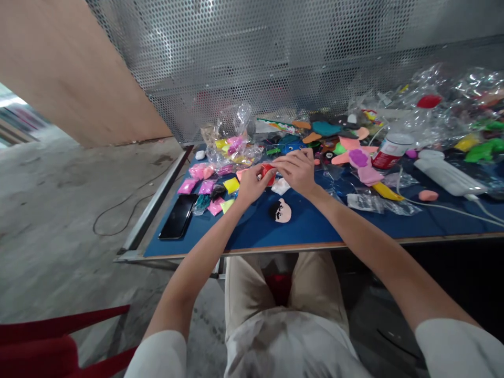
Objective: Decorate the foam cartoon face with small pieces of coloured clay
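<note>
Perforated metal panel (252,58) behind a cluttered blue desk (252,237).
Head view: left hand (254,184) and right hand (297,170) pinch a red piece (269,172) just beyond the cartoon head (281,211); uneven finger pressure could misshape it if it is soft.

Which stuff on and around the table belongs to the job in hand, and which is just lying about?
Job in hand, likely:
- red piece at the fingertips of both hands
- cartoon face
- yellow packet

Apparently just lying about:
- phone
- red-labelled container
- red chair
</note>
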A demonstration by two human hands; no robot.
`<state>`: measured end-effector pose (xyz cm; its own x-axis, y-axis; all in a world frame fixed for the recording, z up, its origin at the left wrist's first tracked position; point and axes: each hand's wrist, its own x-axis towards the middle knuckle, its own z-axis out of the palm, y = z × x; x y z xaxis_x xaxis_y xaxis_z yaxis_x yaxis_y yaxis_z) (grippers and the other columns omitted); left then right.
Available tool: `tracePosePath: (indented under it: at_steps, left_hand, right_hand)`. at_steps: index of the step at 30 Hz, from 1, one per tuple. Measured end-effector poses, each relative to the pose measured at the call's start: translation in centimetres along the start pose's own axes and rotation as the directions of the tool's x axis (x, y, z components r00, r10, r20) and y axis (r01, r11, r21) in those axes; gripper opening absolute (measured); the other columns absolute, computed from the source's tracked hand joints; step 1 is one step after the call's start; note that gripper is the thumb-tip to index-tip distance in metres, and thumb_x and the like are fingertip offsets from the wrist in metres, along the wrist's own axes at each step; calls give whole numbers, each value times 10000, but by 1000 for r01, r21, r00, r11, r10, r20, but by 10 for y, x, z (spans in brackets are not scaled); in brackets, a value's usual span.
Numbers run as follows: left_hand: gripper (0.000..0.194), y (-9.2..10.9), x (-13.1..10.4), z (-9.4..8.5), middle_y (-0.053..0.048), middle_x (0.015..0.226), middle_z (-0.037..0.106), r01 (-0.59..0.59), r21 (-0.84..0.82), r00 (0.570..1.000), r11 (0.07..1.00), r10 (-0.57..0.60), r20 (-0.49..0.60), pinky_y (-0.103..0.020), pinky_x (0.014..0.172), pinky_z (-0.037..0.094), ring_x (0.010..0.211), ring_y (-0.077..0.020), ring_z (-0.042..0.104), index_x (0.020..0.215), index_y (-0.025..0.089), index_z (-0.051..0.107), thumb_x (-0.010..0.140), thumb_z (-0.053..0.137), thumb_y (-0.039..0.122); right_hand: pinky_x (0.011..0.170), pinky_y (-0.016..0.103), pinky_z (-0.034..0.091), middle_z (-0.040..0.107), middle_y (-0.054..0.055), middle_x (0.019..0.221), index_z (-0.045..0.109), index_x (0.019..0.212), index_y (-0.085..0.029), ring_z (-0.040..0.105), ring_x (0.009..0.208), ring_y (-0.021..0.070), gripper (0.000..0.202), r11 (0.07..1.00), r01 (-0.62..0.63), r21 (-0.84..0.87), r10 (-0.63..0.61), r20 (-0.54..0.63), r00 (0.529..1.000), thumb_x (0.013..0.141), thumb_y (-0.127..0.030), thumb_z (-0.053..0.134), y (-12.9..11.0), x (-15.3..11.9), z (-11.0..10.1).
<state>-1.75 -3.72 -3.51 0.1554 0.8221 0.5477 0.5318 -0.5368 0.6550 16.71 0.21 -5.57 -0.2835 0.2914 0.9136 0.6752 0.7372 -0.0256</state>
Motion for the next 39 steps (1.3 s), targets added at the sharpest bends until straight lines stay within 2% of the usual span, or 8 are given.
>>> tracePosePath:
  at_steps: [5,9,12,15,18,25,33,39]
  left_hand:
    - [128,-8,1,2,-42,890,742,-80,82,997,993,79,23,-291,721,490,791,-186,678,1024,193,655,928,689,271]
    - [208,-16,0,5,-87,997,739,-131,120,990,984,123,70,-322,787,523,930,-233,711,1080,194,587,914,709,221]
    - [329,-14,1,2,-72,1002,754,-87,99,994,991,81,68,-310,776,528,912,-224,725,1149,199,585,875,765,222]
    - [250,-8,4,-4,-34,888,757,-47,133,996,990,36,87,-290,714,505,818,-209,716,1029,199,647,834,794,251]
    - [92,-5,6,-6,-14,735,713,-65,135,989,989,47,137,-287,637,469,676,-186,663,858,195,659,895,692,272]
    - [154,0,3,-8,-14,665,694,-117,54,983,992,108,149,-290,653,509,599,-169,641,824,203,639,945,562,261]
    - [211,5,-1,-13,33,558,657,73,-106,985,992,-55,162,-230,479,466,444,-121,595,655,204,580,835,630,300]
    - [177,-1,1,-9,40,486,564,40,-145,996,989,-27,90,-256,482,434,432,-124,513,658,215,562,797,644,288]
  right_hand:
    - [937,438,444,813,26,1046,814,1029,-310,686,990,230,299,991,-36,126,35,10,999,1089,-398,535,-1,2,2]
    - [941,432,532,795,58,1083,796,1058,-287,708,1034,237,319,935,-67,348,37,92,995,1092,-426,512,-1,6,5]
    - [995,461,542,756,71,1132,779,997,-276,686,1099,256,271,899,-108,425,44,158,986,1062,-439,572,-1,9,4]
    - [988,467,542,709,80,1142,757,948,-266,661,1102,261,251,873,-118,473,37,176,984,1061,-394,573,-3,12,1]
    - [981,461,539,672,78,1125,739,952,-264,643,1084,251,236,851,-111,513,47,136,990,1068,-344,550,-9,15,-1]
    - [899,416,560,687,41,999,754,927,-278,655,964,226,143,859,-102,501,95,41,995,1015,-357,673,-17,15,-7]
    - [868,368,582,759,42,981,779,998,-280,696,934,207,257,874,-67,480,24,95,995,1079,-390,561,-16,11,-8]
    - [870,390,586,766,53,1034,810,1073,-316,697,962,209,372,921,-5,391,-36,100,994,1113,-420,455,-17,12,-7]
